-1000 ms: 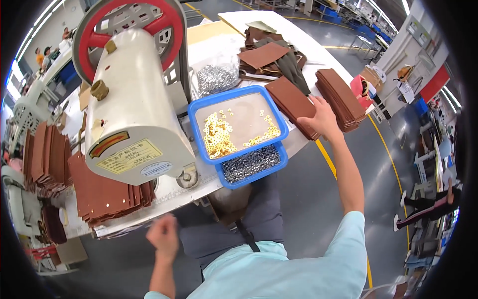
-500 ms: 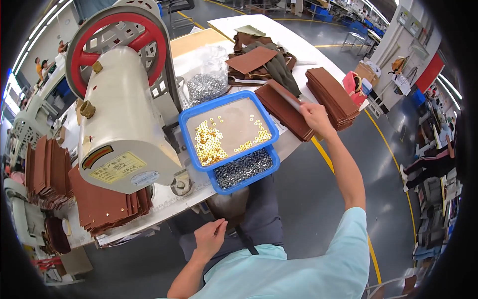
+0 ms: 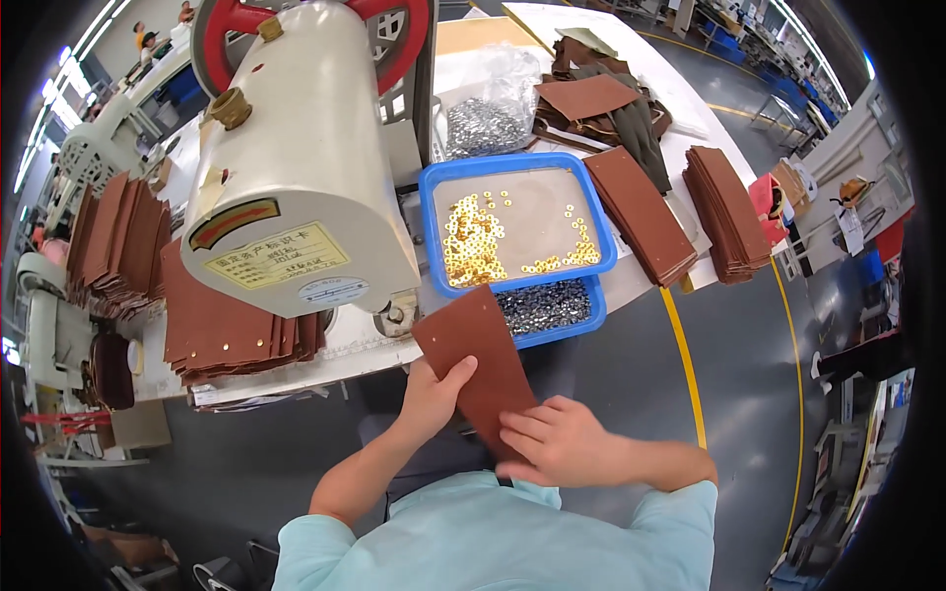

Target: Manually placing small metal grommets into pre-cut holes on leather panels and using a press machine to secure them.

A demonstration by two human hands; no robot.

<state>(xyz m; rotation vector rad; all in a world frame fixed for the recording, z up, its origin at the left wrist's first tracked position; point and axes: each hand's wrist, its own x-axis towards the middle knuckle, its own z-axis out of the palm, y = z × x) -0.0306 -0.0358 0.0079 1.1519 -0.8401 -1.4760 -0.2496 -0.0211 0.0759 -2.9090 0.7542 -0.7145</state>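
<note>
A brown, leather-like rectangular panel point(image 3: 480, 357) is tilted over my lap, its upper end beside the machine. My left hand point(image 3: 434, 397) grips its left edge, thumb on top. Near the lower end, my right hand point(image 3: 564, 440) holds the right edge with its fingers over the surface. Small holes show near the panel's upper corners. Just beyond is a blue tray point(image 3: 431, 231) with gold ring-shaped washers point(image 3: 473, 236). It overlaps a second blue tray point(image 3: 599, 313) of small silvery metal pieces point(image 3: 547, 307).
A cream press machine point(image 3: 296, 148) with a red wheel point(image 3: 399, 30) stands at left. Brown panels with gold studs point(image 3: 232, 335) lie below it. Plain panel stacks point(image 3: 641, 212) point(image 3: 724, 212) lie right of the trays. Behind are a clear bag of metal pieces point(image 3: 483, 123) and a brown pile point(image 3: 601, 98).
My right hand has come from the right-hand panel stack to my lap with a panel. My left hand, previously apart from it, now grips the panel too. The view has shifted.
</note>
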